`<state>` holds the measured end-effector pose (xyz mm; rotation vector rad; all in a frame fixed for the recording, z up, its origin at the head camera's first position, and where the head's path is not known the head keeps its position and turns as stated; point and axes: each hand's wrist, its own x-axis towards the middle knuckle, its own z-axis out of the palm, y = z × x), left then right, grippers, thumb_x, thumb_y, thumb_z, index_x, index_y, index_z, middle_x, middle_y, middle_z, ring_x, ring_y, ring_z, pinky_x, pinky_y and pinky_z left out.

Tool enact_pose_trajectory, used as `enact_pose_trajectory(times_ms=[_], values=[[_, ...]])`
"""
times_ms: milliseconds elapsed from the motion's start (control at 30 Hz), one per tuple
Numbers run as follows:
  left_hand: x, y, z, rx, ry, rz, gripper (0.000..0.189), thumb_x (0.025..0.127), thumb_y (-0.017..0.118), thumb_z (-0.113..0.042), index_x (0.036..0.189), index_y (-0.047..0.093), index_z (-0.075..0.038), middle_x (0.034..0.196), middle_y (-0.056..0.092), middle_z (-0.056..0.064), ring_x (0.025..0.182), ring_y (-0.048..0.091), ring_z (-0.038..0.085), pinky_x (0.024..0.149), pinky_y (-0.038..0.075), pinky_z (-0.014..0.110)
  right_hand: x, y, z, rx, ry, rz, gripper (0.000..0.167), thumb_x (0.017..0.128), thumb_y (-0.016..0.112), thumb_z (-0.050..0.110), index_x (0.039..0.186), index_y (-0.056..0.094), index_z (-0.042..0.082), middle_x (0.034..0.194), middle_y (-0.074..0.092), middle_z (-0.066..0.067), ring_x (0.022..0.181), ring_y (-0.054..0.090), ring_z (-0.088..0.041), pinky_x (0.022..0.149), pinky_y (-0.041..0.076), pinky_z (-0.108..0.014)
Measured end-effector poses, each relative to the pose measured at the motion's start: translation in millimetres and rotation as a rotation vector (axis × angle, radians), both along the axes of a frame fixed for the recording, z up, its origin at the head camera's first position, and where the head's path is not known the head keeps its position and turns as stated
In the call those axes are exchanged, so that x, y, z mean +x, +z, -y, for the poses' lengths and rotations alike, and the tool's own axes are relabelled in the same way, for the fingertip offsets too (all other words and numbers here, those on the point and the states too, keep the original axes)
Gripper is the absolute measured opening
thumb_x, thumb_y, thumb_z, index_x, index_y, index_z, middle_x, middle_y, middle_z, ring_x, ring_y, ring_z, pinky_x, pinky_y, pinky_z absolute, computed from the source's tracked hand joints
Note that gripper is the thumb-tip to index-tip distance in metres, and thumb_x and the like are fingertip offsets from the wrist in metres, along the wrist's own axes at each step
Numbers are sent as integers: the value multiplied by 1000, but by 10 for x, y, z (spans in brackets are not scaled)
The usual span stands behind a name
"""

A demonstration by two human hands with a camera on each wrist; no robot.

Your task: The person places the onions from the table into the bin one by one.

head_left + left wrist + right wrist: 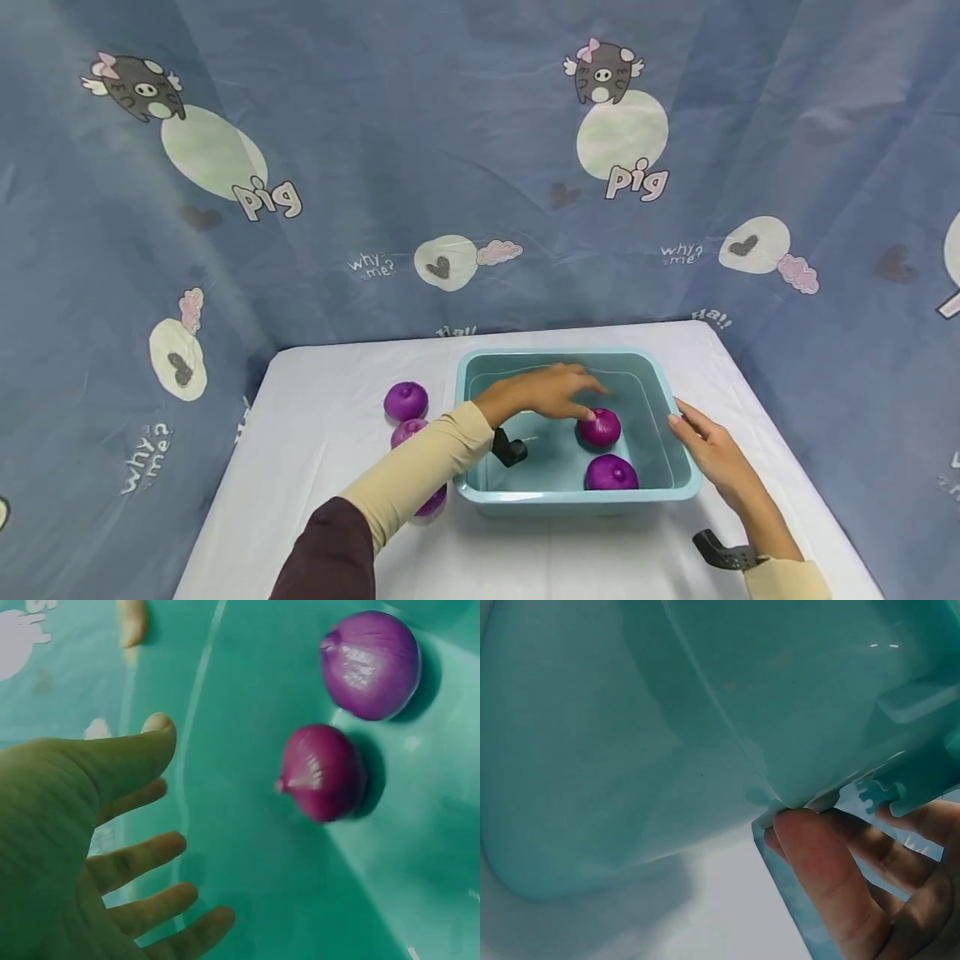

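A light teal plastic tub (570, 497) stands on the white-covered table with two purple onions inside. The darker red-purple onion (600, 429) lies near the tub's right side, and the other onion (612, 473) sits close to the near wall. Over the tub my left hand (547, 392) is spread, holding nothing. In the left wrist view its thumb and fingers (154, 866) are apart from both onions (324, 774). My right hand (712, 450) holds the tub's right rim; in the right wrist view the thumb (817, 862) lies against the edge, other fingers behind it.
Left of the tub, more purple onions (406, 401) lie on the white tablecloth (315, 433), partly hidden behind my left sleeve (420, 475). A blue patterned curtain (480, 167) hangs behind and at both sides of the table.
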<state>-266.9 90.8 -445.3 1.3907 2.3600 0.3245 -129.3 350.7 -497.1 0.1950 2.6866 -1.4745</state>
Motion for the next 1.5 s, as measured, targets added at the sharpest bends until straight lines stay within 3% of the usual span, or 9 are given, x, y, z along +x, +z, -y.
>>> enact_pose_trajectory(times_ms=[267,567,767,933,1000,1133,1200,1367,1500], values=[[26,253,525,110,68,3,50,101,59,-35,147,50,-18,148,52,2,141,43,20,119,32,43,70,16,-89,8,-5,1,65,106,42,42,156,28,3,152,37,-32,133,44,-56,101,42,-69],[205,400,1206,311,301,-12,63,99,63,-36,154,38,-23,153,45,4,143,40,24,118,33,48,129,45,-158,40,0,4,66,107,40,43,157,25,2,152,36,-33,131,46,-55,97,48,-64],[381,163,1585,421,429,27,53,99,63,-31,147,49,-15,147,49,11,138,45,29,112,40,53,161,47,-185,75,-2,-10,66,107,39,43,156,27,0,151,39,-33,127,51,-50,91,54,-49],[527,-69,1911,452,544,64,53,97,67,-28,145,52,-12,128,58,11,113,56,25,94,51,48,127,38,-163,84,-4,1,66,106,42,45,156,30,3,151,41,-31,110,56,-5,77,49,-19],[592,-168,2040,476,569,73,52,95,69,-24,142,54,-9,125,59,13,109,58,28,92,51,49,114,40,-148,81,-4,8,67,106,42,45,156,29,4,151,40,-30,111,57,-7,76,47,-16],[781,-415,2282,478,619,89,51,91,74,-21,137,57,-6,131,56,19,115,58,35,93,51,49,96,42,-104,79,10,11,67,106,41,45,156,27,2,152,39,-31,126,52,-45,80,50,-23],[900,-558,2376,452,655,113,53,89,76,-22,137,57,-8,128,55,20,112,57,35,88,51,46,84,40,-83,76,19,11,67,106,41,44,156,26,2,152,38,-32,125,54,-42,79,49,-21],[1151,-887,2476,390,779,127,60,85,80,-27,139,57,-16,133,50,14,122,51,34,96,49,53,36,21,-37,79,32,-5,66,106,43,43,156,28,3,150,41,-32,107,56,-1,76,49,-17],[1246,-1076,2457,408,838,97,62,82,83,-26,138,58,-19,137,48,11,130,47,39,101,45,62,39,-9,-16,64,32,5,67,106,41,44,157,26,2,151,38,-33,120,61,-35,87,56,-43]])
